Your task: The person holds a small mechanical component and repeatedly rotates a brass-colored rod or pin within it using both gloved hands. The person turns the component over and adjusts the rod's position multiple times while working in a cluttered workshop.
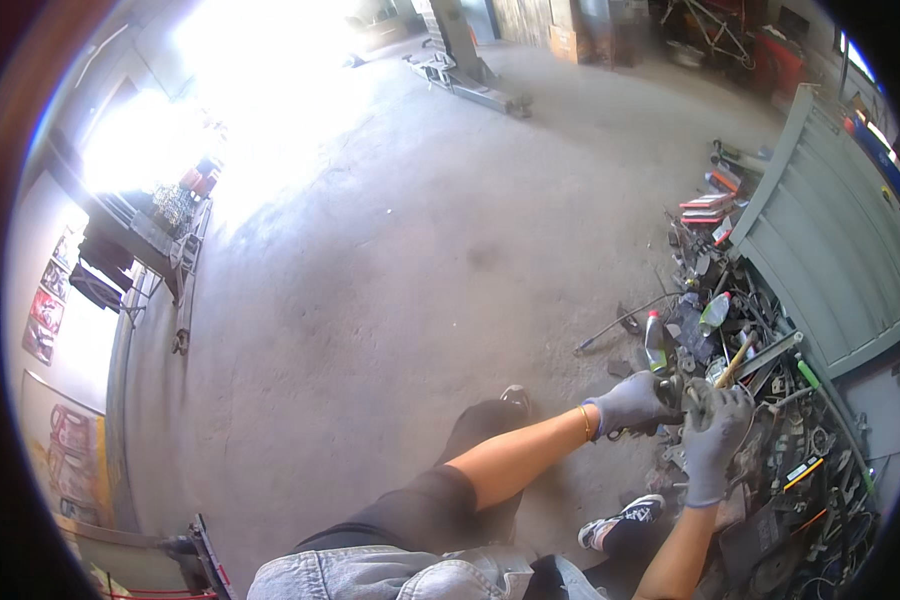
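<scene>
Both my hands wear grey work gloves and meet over a heap of scrap parts [770,420] on my right. My left hand [632,402] reaches in with curled fingers around a small dark, metallic-looking piece that I cannot make out. Close beside it, my right hand [716,432] is closed too, its fingers bent toward the same spot; what it grips is hidden. A wooden handle [736,362] slants up just behind the right hand's fingers; whether that hand touches it, I cannot tell. A red-capped bottle [655,342] stands beyond my left hand.
Another red-capped bottle [715,313] and red-and-white boxes [706,208] lie in the heap. A grey ribbed metal panel [830,230] leans behind it. My shoe [620,520] is at the heap's edge. Concrete floor [390,300] stretches left toward a lift post [452,40].
</scene>
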The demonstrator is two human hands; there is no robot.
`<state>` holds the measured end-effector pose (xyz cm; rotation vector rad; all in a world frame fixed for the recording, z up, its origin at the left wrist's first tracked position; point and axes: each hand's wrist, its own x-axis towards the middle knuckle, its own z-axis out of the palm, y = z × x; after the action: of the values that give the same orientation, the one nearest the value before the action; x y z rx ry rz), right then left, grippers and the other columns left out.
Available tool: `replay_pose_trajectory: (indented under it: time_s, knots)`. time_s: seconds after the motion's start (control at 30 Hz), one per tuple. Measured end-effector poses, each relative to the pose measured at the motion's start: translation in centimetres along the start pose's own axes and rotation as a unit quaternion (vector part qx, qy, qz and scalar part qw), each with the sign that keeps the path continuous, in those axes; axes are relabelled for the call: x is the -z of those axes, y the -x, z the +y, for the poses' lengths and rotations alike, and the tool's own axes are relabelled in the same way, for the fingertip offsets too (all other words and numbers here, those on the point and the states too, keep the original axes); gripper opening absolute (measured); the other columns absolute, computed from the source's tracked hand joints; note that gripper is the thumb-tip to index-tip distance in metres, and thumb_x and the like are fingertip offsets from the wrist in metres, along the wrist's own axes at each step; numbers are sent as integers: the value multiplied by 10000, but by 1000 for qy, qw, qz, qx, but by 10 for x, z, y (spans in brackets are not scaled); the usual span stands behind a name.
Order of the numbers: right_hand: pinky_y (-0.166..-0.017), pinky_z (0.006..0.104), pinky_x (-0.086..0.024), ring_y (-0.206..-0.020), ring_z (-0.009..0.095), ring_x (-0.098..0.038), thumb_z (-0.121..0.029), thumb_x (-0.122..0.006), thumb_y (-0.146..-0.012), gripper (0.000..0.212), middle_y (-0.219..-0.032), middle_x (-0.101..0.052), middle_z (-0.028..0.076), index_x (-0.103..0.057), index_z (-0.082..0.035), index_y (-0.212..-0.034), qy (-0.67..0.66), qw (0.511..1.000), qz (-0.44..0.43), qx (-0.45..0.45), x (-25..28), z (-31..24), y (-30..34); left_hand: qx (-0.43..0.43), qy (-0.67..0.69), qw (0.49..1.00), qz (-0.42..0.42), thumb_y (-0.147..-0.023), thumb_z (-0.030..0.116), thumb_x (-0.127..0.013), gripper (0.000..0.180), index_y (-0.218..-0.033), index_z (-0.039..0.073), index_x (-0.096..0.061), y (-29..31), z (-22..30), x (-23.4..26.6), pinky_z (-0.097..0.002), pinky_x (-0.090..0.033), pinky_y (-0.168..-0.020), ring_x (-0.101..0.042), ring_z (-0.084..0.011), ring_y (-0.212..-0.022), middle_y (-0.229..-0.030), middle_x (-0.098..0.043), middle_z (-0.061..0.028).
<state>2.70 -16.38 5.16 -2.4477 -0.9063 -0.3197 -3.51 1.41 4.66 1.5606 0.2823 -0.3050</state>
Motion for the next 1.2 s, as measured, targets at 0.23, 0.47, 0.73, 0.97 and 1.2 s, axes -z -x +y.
replay_pose_trajectory:
  time_s: [0.23,0.47,0.73,0.97,1.2]
  knots:
    - [-1037,458,-436,-1068,334,-628,-111,-750,-812,292,-1103,-733,118,-751,-64,-1100,-25,996,-50,73,5,-13,-4,43,-81,996,-14,-835,314,-726,298,-833,16,-724,-8,-17,-2,-297,-454,-487,-603,-127,-533,-651,-666,-43]
    - [-931,325,-539,-1116,177,-661,-74,-909,-712,477,-1187,-707,77,-724,-6,-1147,-399,885,-205,-124,38,23,-3,22,-95,988,-121,-833,484,-771,437,-854,49,-751,1,1,3,-286,-472,-495,-615,-122,-539,-665,-680,-44]
    - [-964,336,-529,-1084,184,-664,-74,-911,-675,560,-1157,-688,80,-699,24,-1184,-393,895,-179,-109,18,38,3,23,-119,983,-141,-833,549,-761,485,-835,65,-750,6,11,0,-266,-473,-484,-630,-117,-547,-636,-670,-36]
    - [-916,333,-538,-1013,202,-700,35,-719,-829,411,-1143,-736,118,-679,38,-1239,-173,981,-89,3,-13,41,3,24,-96,989,-115,-832,449,-755,380,-892,74,-740,4,0,-10,-286,-470,-486,-622,-114,-549,-642,-667,-39]
    - [-924,398,-526,-980,297,-705,2,-668,-878,345,-1055,-734,172,-692,36,-1220,-244,968,32,-54,-36,38,5,-42,-265,963,-22,-795,415,-759,378,-885,48,-739,-1,-10,-18,-367,-543,-608,-690,-199,-609,-677,-703,-76]
